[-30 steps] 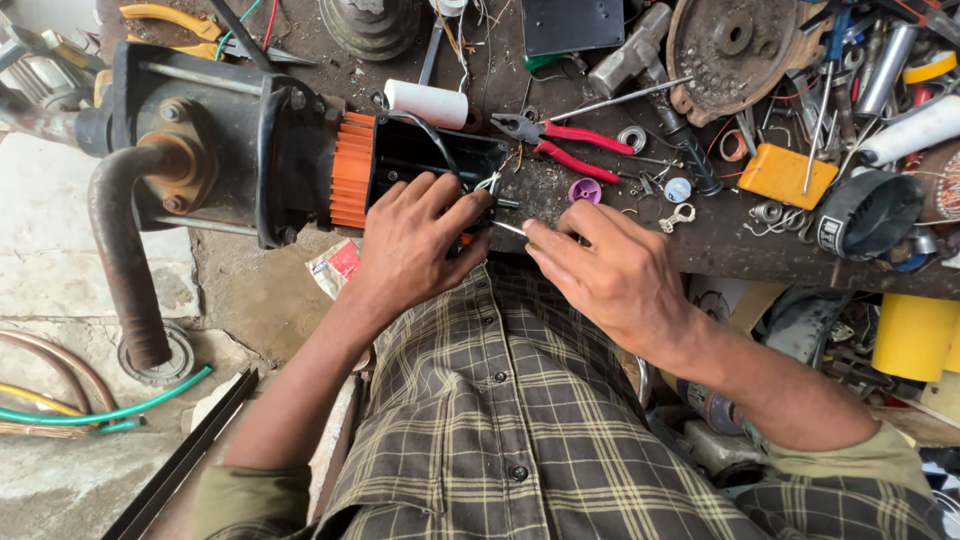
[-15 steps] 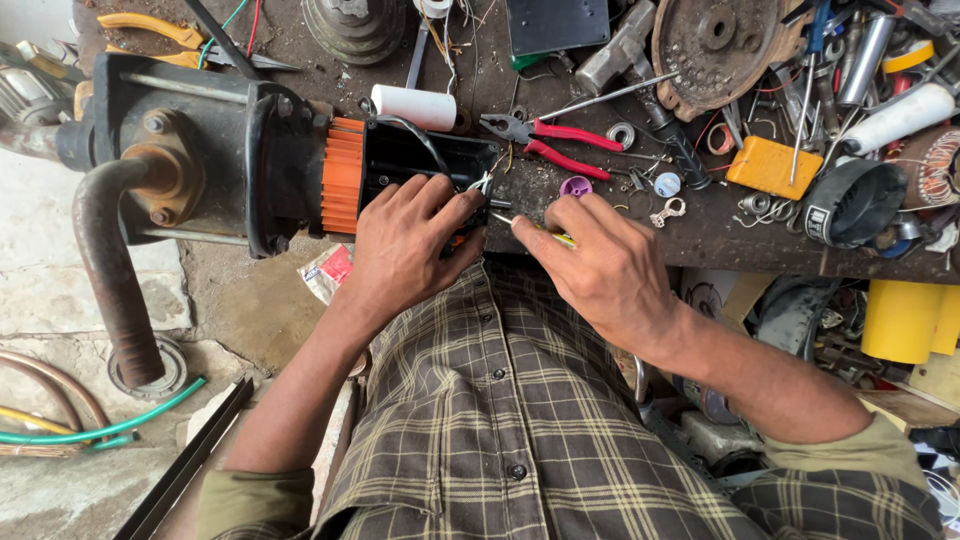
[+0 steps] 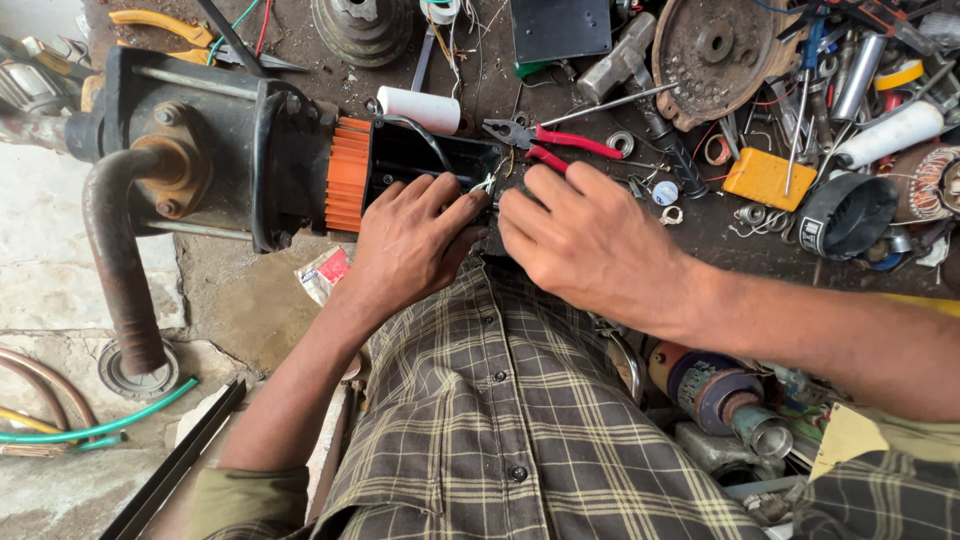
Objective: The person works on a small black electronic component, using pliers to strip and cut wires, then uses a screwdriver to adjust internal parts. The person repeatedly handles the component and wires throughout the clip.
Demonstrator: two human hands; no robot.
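1. The black terminal box (image 3: pixel 425 160) of a pump motor lies on its side at the near edge of the cluttered surface (image 3: pixel 700 225), just right of the motor's orange finned band (image 3: pixel 347 175).
2. Thin wire ends (image 3: pixel 487 183) stick out at the box's right end, between the two hands.
3. The left hand (image 3: pixel 410 240) rests on the box's near side, fingers curled toward the wires; whether it pinches a wire cannot be told.
4. The right hand (image 3: pixel 590 240) is bent over just beside the left, its fingertips meeting at the wire ends; what it grips is hidden.
5. Red-handled pliers (image 3: pixel 550 140) lie on the surface just beyond the right hand.
6. A white roll (image 3: pixel 420 108) rests behind the box, touching its far edge.
7. To the left, the dark pump body (image 3: pixel 200 140) carries a rusty bent pipe (image 3: pixel 115 260) that runs down to the floor.
8. Farther right lie a yellow block (image 3: pixel 765 178) and a rusty round casting (image 3: pixel 715 50), well apart from the hands.
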